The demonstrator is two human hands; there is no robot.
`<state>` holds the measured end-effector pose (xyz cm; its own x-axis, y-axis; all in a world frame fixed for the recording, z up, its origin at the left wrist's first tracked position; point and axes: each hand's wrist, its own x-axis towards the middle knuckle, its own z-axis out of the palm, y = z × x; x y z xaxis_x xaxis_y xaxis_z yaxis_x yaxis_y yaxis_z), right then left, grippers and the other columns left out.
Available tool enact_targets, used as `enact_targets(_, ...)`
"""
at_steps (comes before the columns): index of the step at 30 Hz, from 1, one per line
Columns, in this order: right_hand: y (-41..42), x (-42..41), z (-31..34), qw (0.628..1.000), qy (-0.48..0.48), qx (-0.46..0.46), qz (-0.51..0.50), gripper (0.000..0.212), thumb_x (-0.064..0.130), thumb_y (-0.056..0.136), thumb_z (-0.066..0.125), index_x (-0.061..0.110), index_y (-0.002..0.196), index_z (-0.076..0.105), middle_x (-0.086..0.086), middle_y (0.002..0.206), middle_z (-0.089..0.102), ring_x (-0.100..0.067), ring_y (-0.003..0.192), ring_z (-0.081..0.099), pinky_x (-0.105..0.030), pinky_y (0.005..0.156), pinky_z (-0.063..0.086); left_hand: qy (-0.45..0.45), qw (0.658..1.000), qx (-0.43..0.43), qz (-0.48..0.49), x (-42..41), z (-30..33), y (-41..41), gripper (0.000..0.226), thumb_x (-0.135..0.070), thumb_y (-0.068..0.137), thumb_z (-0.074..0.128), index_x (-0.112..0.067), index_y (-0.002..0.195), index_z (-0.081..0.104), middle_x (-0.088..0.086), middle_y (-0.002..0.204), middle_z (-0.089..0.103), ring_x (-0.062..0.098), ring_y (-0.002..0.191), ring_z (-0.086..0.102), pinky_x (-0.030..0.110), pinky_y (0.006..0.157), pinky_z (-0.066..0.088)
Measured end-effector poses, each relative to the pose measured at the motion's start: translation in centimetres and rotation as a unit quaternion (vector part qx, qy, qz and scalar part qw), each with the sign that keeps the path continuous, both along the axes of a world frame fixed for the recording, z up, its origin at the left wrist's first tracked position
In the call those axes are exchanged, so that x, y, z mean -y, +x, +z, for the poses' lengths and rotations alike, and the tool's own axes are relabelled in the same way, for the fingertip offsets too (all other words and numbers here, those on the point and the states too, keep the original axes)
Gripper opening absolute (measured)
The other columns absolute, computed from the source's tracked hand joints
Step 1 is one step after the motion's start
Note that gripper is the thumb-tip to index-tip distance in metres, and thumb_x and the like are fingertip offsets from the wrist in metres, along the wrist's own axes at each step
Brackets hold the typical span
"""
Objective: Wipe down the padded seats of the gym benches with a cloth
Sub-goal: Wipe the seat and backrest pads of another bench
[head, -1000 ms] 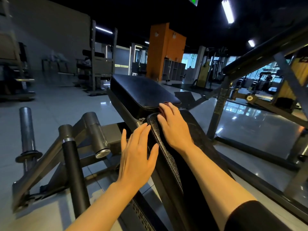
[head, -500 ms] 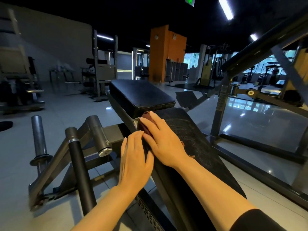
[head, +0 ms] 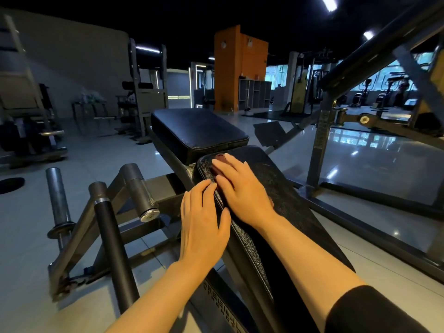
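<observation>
A black padded backrest (head: pixel 286 200) slopes away from me, and a flat black seat pad (head: pixel 199 131) sits beyond its top end. My right hand (head: pixel 242 191) lies flat with straight fingers on the upper left corner of the backrest, pressing a dark reddish cloth (head: pixel 219 159) that shows only past my fingertips. My left hand (head: pixel 204 224) rests open against the left side edge of the backrest, fingers extended, holding nothing.
A grey steel frame with a black-gripped handle (head: pixel 113 241) and a weight peg (head: pixel 57 198) stands to the left. A slanted machine frame (head: pixel 319 140) rises on the right. Glossy tiled floor (head: pixel 48 260) surrounds the bench, with more gym machines behind.
My right hand slid the cloth across the top end of the backrest, toward its left edge and back slightly. My left hand stayed on the pad's side edge.
</observation>
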<state>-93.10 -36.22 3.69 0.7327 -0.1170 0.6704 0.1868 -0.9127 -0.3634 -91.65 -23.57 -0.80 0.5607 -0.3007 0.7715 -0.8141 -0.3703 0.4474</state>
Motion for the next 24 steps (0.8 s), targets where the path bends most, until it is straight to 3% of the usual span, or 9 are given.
enact_targets(4, 0.7, 4.4, 0.2, 0.993, 0.062, -0.014, -0.103, 0.043, 0.032, 0.104, 0.036, 0.023, 0.146, 0.042, -0.001, 0.154, 0.034, -0.015, 0.144, 0.023, -0.038, 0.12, 0.015, 0.029, 0.999, 0.018, 0.008, -0.5, -0.5, 0.0, 0.049, -0.025, 0.088, 0.055, -0.008, 0.133, 0.049, 0.006, 0.137, 0.044, 0.02, 0.13, 0.039, 0.055, 0.106, 0.037)
enact_targets(7, 0.8, 4.4, 0.1, 0.978, 0.127, -0.022, -0.164, 0.044, 0.033, 0.104, 0.035, 0.022, 0.146, 0.041, -0.004, 0.156, 0.032, -0.02, 0.144, 0.024, -0.035, 0.116, 0.02, 0.03, 0.999, 0.03, -0.001, -0.5, -0.5, -0.1, 0.047, -0.021, 0.087, 0.059, -0.009, 0.131, 0.051, 0.006, 0.137, 0.044, 0.021, 0.13, 0.038, 0.056, 0.106, 0.036)
enact_targets(13, -0.3, 1.4, -0.1, 0.999, 0.034, -0.025, -0.004, 0.044, 0.032, 0.104, 0.038, 0.03, 0.148, 0.036, 0.004, 0.159, 0.023, -0.009, 0.146, 0.017, -0.031, 0.119, 0.017, 0.009, 0.999, 0.05, -0.015, 1.4, 0.3, -1.0, 0.045, -0.018, 0.081, 0.057, -0.011, 0.126, 0.054, 0.003, 0.133, 0.046, 0.019, 0.129, 0.041, 0.057, 0.109, 0.031)
enact_targets(17, 0.4, 5.8, 0.1, 0.992, 0.061, -0.042, -0.106, 0.046, 0.035, 0.104, 0.035, 0.025, 0.149, 0.035, 0.0, 0.158, 0.028, -0.015, 0.147, 0.02, -0.041, 0.12, 0.014, 0.043, 0.997, 0.065, -0.01, 1.2, -0.2, -0.9, 0.043, -0.025, 0.086, 0.049, -0.011, 0.126, 0.055, 0.005, 0.135, 0.045, 0.022, 0.13, 0.041, 0.055, 0.115, 0.023)
enact_targets(24, -0.8, 7.3, -1.5, 0.967, 0.144, -0.035, -0.21, 0.044, 0.032, 0.105, 0.032, 0.019, 0.147, 0.034, -0.007, 0.151, 0.035, -0.026, 0.134, 0.039, -0.036, 0.108, 0.032, 0.047, 0.997, 0.067, 0.004, 0.5, -0.6, -0.4, 0.037, -0.026, 0.088, 0.049, -0.012, 0.12, 0.06, 0.003, 0.129, 0.05, 0.021, 0.126, 0.045, 0.057, 0.114, 0.024)
